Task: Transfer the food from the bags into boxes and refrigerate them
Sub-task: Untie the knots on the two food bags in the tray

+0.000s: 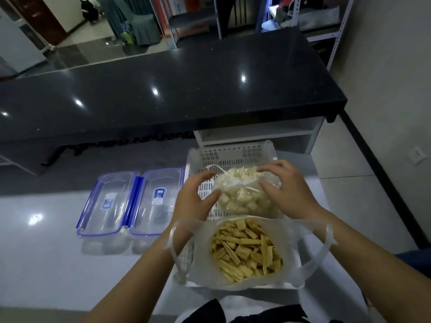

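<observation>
My left hand has its fingers spread and a bit bent, tips touching the left side of the tied bag of white cubes. My right hand cups its right side, thumb near the knot (not squeezing). The bag sits in a white basket. An open bag of yellow strips lies nearer me. Two clear boxes wait to the left.

A black glossy counter spans the far side above a white tabletop. A wall socket sits at right. Metal shelving and a green-covered chair stand beyond.
</observation>
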A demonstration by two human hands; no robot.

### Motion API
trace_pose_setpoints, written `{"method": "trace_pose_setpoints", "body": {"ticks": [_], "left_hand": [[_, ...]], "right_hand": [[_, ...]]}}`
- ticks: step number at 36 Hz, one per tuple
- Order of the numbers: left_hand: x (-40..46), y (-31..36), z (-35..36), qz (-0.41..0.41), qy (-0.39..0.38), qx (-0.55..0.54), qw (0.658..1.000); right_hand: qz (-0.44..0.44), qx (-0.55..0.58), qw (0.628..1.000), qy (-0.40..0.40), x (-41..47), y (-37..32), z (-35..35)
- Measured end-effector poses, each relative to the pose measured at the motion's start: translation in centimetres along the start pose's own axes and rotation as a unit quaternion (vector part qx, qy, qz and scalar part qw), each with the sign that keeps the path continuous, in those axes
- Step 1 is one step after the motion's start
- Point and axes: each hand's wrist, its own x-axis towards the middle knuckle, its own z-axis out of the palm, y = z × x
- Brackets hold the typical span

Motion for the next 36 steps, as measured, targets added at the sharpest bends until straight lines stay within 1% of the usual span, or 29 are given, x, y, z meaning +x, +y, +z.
{"method": "trace_pose_setpoints", "body": {"ticks": [3, 5, 8, 10, 11, 13, 16, 19, 21, 23, 25, 26, 29, 30, 31, 34, 36], "left_hand": [[0.9, 1.2, -0.5, 0.112, -0.011, 0.069, 0.991], [2.0, 2.1, -0.3, 0.160, -0.055, 0.130, 0.977], [3.4, 3.3, 1.0, 0.168, -0.132, 0.241, 0.947], [4.1, 3.9, 1.7, 0.173, -0.149, 0.312, 0.922], [4.4, 4.2, 1.9, 0.176, -0.144, 0.317, 0.921], [4.8, 4.8, 1.5, 0.172, -0.111, 0.278, 0.939], [5.0, 5.7, -0.4, 0.158, -0.043, 0.184, 0.969], [4.4, 6.9, -2.4, 0.155, 0.002, 0.120, 0.981], [3.8, 7.4, -3.3, 0.141, 0.013, 0.070, 0.987], [3.3, 7.1, -3.8, 0.119, 0.029, 0.043, 0.992], [2.8, 5.8, -3.7, 0.083, 0.050, 0.044, 0.994], [2.4, 4.9, -3.6, 0.049, 0.049, 0.040, 0.997], [1.4, 2.2, -2.1, -0.082, 0.009, -0.032, 0.996], [1.0, 1.4, -1.5, -0.101, 0.002, -0.044, 0.994], [0.8, 1.0, -1.0, -0.093, 0.005, -0.042, 0.995], [0.8, 1.1, -0.3, -0.032, 0.025, -0.023, 0.999], [1.1, 1.5, -0.3, 0.009, 0.012, -0.003, 1.000]], "right_hand": [[-0.035, -0.031, 0.999, -0.009, 0.6, -0.7, -0.1], [-0.055, -0.095, 0.993, -0.031, 1.0, -1.1, 0.3], [-0.068, -0.169, 0.981, -0.061, 1.5, -1.5, 1.2], [-0.071, -0.176, 0.980, -0.057, 1.8, -1.6, 1.5], [-0.073, -0.171, 0.981, -0.052, 2.0, -1.7, 1.4], [-0.080, -0.144, 0.986, -0.029, 2.2, -2.1, 0.6], [-0.114, -0.107, 0.987, 0.018, 2.8, -3.5, -1.5], [-0.156, -0.083, 0.984, 0.032, 3.2, -5.2, -3.0], [-0.171, -0.050, 0.983, 0.038, 3.2, -5.7, -3.6], [-0.178, -0.026, 0.983, 0.043, 3.0, -5.3, -3.9], [-0.177, -0.030, 0.983, 0.046, 2.7, -4.0, -3.8], [-0.166, -0.043, 0.984, 0.039, 2.5, -3.1, -3.5], [-0.093, -0.086, 0.992, -0.012, 1.5, -0.7, -1.7], [-0.078, -0.088, 0.993, -0.027, 1.0, -0.1, -1.0], [-0.074, -0.085, 0.993, -0.034, 0.7, 0.3, -0.4], [-0.084, -0.071, 0.993, -0.036, 0.4, 0.1, 0.8], [-0.091, -0.075, 0.992, -0.045, 0.7, -0.6, 1.0]]}}
